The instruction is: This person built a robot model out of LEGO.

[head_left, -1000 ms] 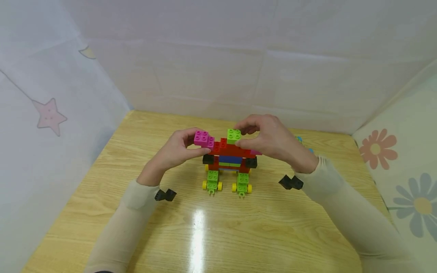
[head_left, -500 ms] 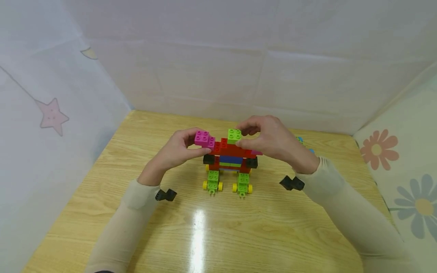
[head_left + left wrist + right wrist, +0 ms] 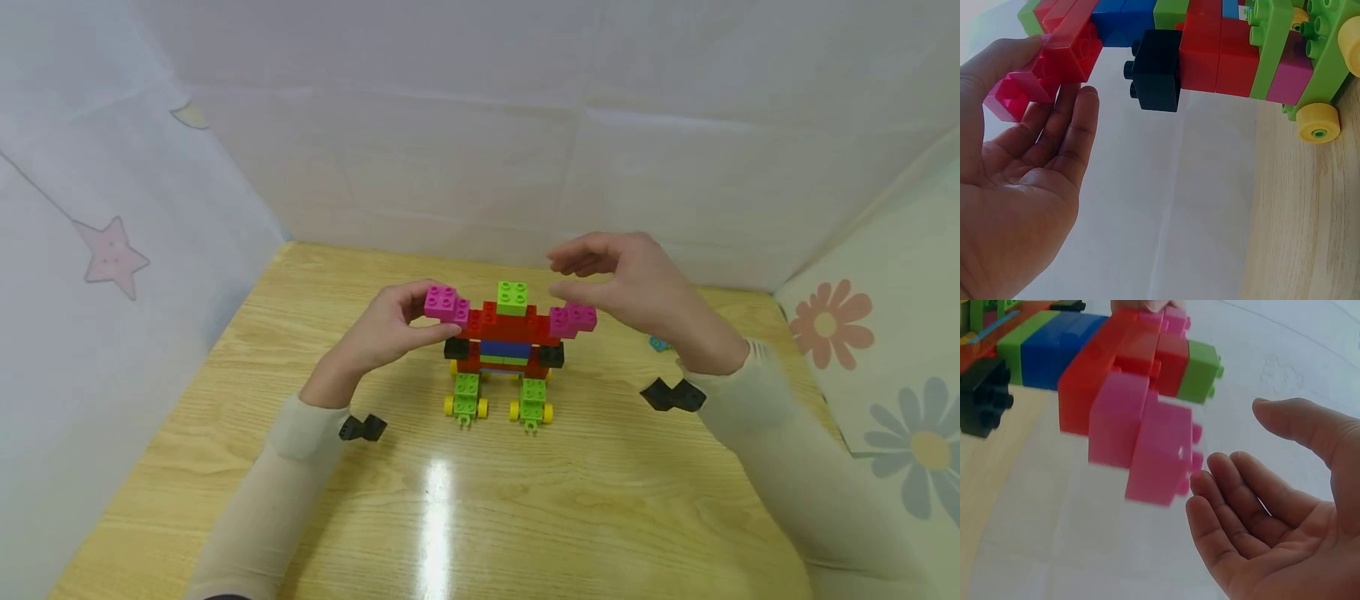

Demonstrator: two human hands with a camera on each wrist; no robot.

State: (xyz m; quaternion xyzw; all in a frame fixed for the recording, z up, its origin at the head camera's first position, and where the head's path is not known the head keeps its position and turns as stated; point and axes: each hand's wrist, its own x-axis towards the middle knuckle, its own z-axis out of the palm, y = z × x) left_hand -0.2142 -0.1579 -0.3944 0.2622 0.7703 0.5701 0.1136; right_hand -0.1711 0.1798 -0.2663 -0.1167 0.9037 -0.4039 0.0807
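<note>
A toy figure built of bricks stands upright on the table, its red bricks (image 3: 512,327) spanning the top. A lime green brick (image 3: 512,297) crowns it, above a blue layer (image 3: 504,348). Pink bricks step out at both ends: the left pink bricks (image 3: 442,303) and the right pink bricks (image 3: 573,317). My left hand (image 3: 390,327) holds the left pink bricks between thumb and fingers, as the left wrist view also shows. Apart from the figure, up at its right, my right hand (image 3: 630,279) holds nothing, thumb and fingers spread.
Green feet (image 3: 467,396) with yellow wheels (image 3: 547,413) support the figure, and a black brick (image 3: 551,355) juts from each side. A small blue and green piece (image 3: 660,343) lies on the wooden table (image 3: 570,500), partly behind my right arm. Printed cloth (image 3: 465,150) walls the table in.
My right hand has let go of the lime green brick and moved right and up, uncovering the right pink bricks. The left hand keeps its hold.
</note>
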